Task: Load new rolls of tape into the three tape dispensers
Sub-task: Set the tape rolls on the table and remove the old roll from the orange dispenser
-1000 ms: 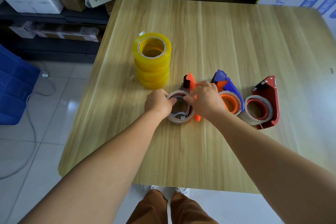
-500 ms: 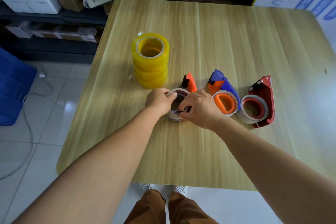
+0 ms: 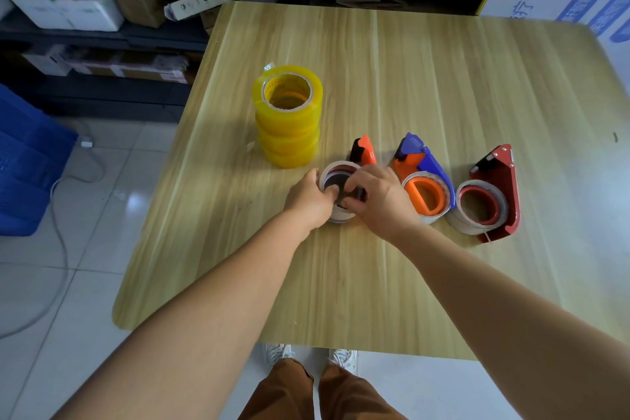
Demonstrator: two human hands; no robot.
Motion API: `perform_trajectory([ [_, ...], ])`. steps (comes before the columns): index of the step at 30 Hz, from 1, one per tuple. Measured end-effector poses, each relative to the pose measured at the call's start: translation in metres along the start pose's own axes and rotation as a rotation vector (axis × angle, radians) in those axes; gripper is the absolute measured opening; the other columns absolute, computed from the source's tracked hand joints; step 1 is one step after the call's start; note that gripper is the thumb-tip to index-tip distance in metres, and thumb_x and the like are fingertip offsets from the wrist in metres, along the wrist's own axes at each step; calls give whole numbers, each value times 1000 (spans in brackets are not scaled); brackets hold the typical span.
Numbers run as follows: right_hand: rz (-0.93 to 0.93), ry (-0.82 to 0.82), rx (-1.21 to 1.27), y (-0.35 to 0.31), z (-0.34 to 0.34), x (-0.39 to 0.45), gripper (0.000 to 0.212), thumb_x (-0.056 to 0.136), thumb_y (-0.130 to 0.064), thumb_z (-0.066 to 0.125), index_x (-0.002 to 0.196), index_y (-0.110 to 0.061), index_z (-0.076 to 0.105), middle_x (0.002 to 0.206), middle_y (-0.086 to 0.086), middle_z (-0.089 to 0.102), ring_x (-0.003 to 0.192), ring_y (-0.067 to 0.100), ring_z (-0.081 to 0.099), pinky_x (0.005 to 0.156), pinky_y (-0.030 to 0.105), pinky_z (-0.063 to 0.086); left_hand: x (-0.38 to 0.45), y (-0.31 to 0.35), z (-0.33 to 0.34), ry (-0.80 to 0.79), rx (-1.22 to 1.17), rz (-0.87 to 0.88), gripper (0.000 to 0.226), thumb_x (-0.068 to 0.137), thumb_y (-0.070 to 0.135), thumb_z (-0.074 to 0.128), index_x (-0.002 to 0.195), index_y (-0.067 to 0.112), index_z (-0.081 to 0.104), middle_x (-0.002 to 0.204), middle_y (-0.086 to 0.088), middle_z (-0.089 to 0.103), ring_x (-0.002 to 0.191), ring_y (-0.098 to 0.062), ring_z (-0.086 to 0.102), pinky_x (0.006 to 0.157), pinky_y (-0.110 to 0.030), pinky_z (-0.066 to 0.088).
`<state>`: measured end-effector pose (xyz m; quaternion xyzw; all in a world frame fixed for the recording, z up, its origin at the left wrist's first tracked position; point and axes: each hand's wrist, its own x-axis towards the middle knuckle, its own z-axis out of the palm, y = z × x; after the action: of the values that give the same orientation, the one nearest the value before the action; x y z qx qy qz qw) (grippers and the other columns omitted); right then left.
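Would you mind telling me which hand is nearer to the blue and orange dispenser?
Right. The right hand lies beside the blue and orange dispenser; the left hand is farther, across the spent roll.

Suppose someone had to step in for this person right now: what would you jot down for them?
Left hand grips the spent core in the orange dispenser; right hand pinches the black hub inside it.
Blue dispenser and red dispenser lie to the right, each holding a near-empty core.
New yellow rolls are stacked behind, untouched.
Done: nothing loaded.
Left: clear all three cores, fit new rolls.
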<state>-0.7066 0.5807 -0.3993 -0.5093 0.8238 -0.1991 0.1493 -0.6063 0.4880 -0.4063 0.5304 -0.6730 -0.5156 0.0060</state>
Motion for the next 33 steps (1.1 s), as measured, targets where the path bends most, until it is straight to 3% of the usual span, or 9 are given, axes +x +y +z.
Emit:
perform_trajectory([
  [3, 119, 85, 66, 1, -2, -1, 45, 85, -30, 67, 127, -20, 55, 131, 0, 47, 121, 18, 42, 93, 24, 36, -3, 1, -1, 83, 40, 52, 38, 97, 35, 46, 133, 22, 48, 125, -6, 59, 105, -29, 62, 86, -44, 57],
  [10, 96, -167, 122, 0, -11, -5, 93, 74, -42, 76, 149, -26, 23, 150, -4, 35, 135, 17, 36, 106, 33, 39, -10, 3, -4, 129, 135, 110, 36, 101, 30, 38, 133, 20, 49, 127, -4, 60, 111, -25, 59, 91, -40, 54],
  [15, 74, -128, 107, -6, -16, -6, 95, 75, -38, 76, 148, -27, 17, 150, -5, 33, 125, 15, 49, 89, 25, 47, -9, 7, -9, 96, 76, 68, 40, 102, 28, 35, 141, 24, 41, 135, -4, 55, 116, -29, 58, 92, -44, 54],
  [19, 72, -157, 100, -8, -21, -7, 93, 77, -41, 75, 147, -26, 16, 148, -4, 36, 114, 15, 56, 78, 18, 45, -8, 12, -15, 77, 62, 47, 39, 101, 25, 34, 140, 23, 42, 134, -5, 55, 116, -29, 57, 94, -45, 53],
  [25, 58, -201, 92, -8, -26, -6, 87, 78, -43, 73, 144, -25, 19, 140, -1, 43, 93, 7, 50, 73, 19, 42, -10, 17, -17, 75, -47, -28, 27, 100, 25, 38, 127, 21, 42, 120, -7, 55, 103, -26, 58, 86, -45, 57],
  [29, 63, -207, 129, -9, -24, -4, 91, 76, -43, 75, 145, -26, 18, 141, -1, 43, 108, 15, 56, 80, 22, 47, -11, 14, -18, 87, 2, -18, 38, 93, 8, 50, 127, 22, 41, 115, -5, 56, 96, -24, 56, 84, -38, 56],
  [33, 40, -224, 143, -14, -23, -2, 95, 74, -44, 77, 147, -27, 18, 149, -6, 31, 122, 15, 50, 89, 22, 44, -13, 12, -17, 180, 67, 4, 47, 90, -1, 53, 131, 22, 47, 124, -5, 57, 108, -26, 58, 85, -35, 56],
])
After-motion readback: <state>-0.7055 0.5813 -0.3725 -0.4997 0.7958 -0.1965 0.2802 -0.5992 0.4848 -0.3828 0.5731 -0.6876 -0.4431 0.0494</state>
